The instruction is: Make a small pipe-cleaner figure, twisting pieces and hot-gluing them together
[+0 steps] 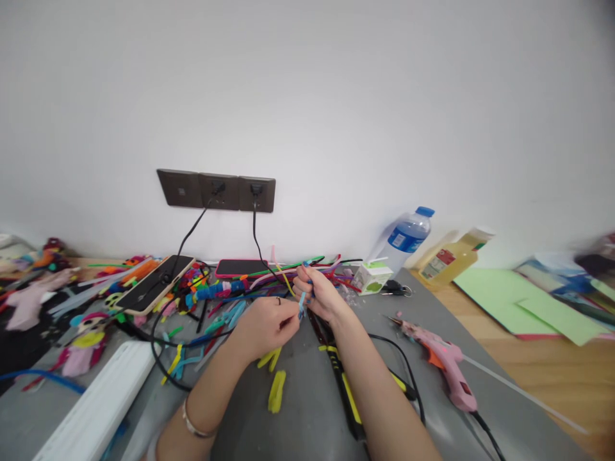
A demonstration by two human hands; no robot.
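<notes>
My left hand (266, 325) and my right hand (319, 296) meet above the grey mat (307, 416), both pinched on a short light-blue pipe cleaner piece (302, 303) held upright between them. A ring sits on a left finger and a bracelet on my left wrist. Beneath the hands lie yellow pipe cleaner bits (276, 390) and black-and-yellow pliers (343, 384). A heap of coloured pipe cleaners (269, 275) lies just behind the hands.
A pink glue gun (444, 365) lies to the right with its cord. Two phones (154, 282) (237, 267) charge from wall sockets (216, 190). A water bottle (407, 238), a small green-white box (372, 276), a yellow bottle (451, 257), green paper (523, 307) and a white strip (96, 403) surround the mat.
</notes>
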